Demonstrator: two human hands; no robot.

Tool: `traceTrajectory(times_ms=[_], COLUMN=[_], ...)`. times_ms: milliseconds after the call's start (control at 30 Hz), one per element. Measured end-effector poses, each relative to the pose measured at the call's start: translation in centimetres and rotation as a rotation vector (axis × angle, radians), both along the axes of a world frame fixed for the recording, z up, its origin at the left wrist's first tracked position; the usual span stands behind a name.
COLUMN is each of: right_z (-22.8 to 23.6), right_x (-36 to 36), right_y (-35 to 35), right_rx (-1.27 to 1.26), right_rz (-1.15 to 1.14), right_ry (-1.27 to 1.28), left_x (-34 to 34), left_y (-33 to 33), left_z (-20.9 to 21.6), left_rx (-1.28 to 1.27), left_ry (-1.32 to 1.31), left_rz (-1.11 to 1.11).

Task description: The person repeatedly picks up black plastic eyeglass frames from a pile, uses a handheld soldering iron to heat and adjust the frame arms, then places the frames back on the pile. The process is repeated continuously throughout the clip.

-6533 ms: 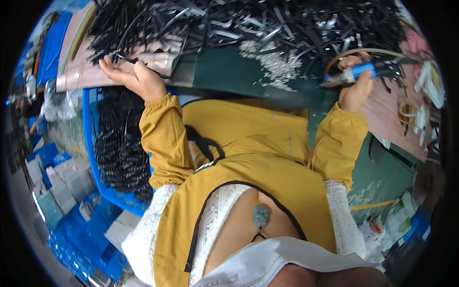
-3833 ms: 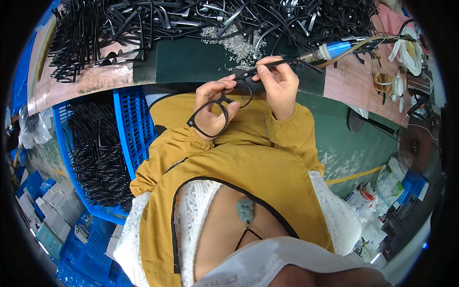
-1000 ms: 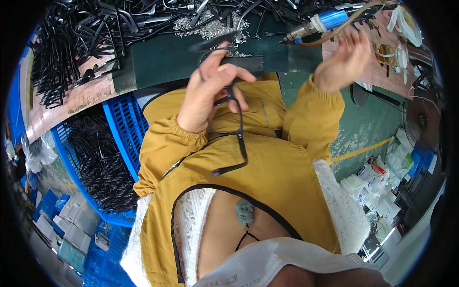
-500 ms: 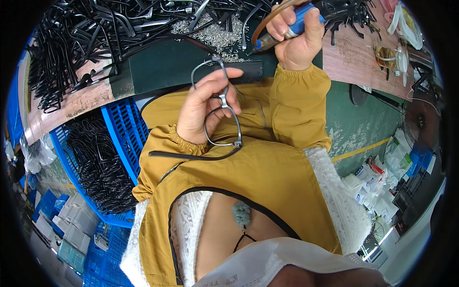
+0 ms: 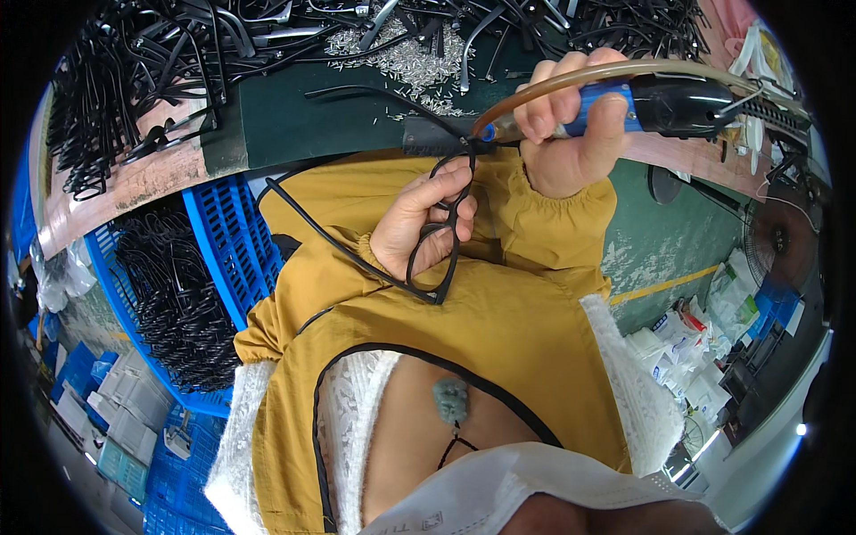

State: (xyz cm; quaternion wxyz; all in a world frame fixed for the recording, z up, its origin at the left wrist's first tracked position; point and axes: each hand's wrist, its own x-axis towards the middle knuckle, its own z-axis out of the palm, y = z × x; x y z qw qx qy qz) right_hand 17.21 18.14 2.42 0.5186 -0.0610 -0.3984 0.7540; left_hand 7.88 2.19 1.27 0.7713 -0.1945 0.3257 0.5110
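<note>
In my left hand (image 5: 417,218) is a dark eyeglasses frame (image 5: 439,295), pinched around its middle with the lens rims upright. One temple stretches left over my sleeve; the other reaches up across the dark green mat (image 5: 308,120). My right hand (image 5: 571,134) is wrapped around a blue and black power screwdriver (image 5: 682,102) with a brownish hose (image 5: 606,71) along it. Its tip points left and sits at the frame's upper hinge; whether it touches a screw is too small to tell. Beyond, a pile of tiny silver screws (image 5: 423,58) lies on the mat.
Heaps of black temples (image 5: 134,107) cover the table's left and back. Below the table edge at left, a blue basket (image 5: 230,259) holds many black frames. Plastic bags (image 5: 758,67) lie at the right. A fan (image 5: 777,239) and white sacks (image 5: 687,348) stand lower right.
My right hand has come down and brought the screwdriver to the frame's hinge. My left hand has moved slightly right and down, turning the frame.
</note>
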Motion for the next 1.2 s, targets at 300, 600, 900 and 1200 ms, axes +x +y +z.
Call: traceTrajectory(times_ms=[300, 600, 900, 1200], right_z=[0.5, -0.4, -1.8, 1.1], right_x=[-1.3, -0.6, -4.5, -2.1], right_y=[-0.7, 2.2, 6.5, 2.5], right_rx=[-0.019, -0.143, 0.032, -0.049], right_rz=[0.014, 0.166, -0.138, 0.149], right_ry=[-0.157, -0.075, -0.054, -0.210], left_x=[-0.7, -0.4, -5.0, -1.2], left_y=[-0.3, -0.4, 0.0, -1.3], left_z=[-1.2, -0.7, 0.5, -0.9], left_rx=[0.142, 0.067, 0.543, 0.778], left_ry=[-0.085, 0.082, 0.461, 1.561], left_rz=[-0.021, -0.070, 0.296, 0.126])
